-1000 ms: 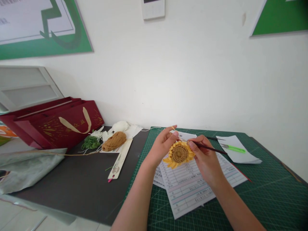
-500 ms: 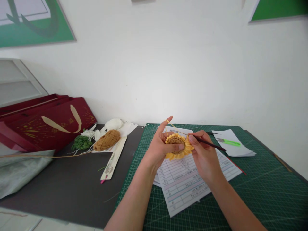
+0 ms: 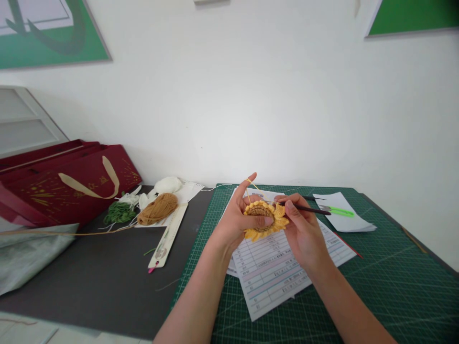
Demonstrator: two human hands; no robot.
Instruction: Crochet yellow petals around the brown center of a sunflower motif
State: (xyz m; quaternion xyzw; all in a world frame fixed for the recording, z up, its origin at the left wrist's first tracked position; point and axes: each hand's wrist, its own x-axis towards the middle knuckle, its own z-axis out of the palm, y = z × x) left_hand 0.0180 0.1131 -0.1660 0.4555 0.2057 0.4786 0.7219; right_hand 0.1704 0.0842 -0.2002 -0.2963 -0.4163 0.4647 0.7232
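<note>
A round crocheted flower (image 3: 261,210), brown in the centre with yellow petals, is pinched in my left hand (image 3: 239,222), the thumb across its middle. Yellow yarn (image 3: 255,185) loops over my raised left index finger and runs down to the flower's edge. My right hand (image 3: 304,231) grips a dark crochet hook (image 3: 312,209) by its handle, with the tip at the flower's upper right edge. The fingers of my right hand touch the petals there, and the very tip of the hook is too small to make out.
Printed sheets (image 3: 272,272) lie on a green cutting mat (image 3: 380,286) under my hands. Green-handled scissors (image 3: 340,211) rest on white paper (image 3: 355,223) at right. Left are brown yarn (image 3: 158,209), green yarn (image 3: 120,212), a ruler (image 3: 168,239) and a red bag (image 3: 79,186).
The hook has turned nearer to level and its handle end has shifted left and up. My right hand has rotated slightly at the flower's edge. The whole view has shifted a little.
</note>
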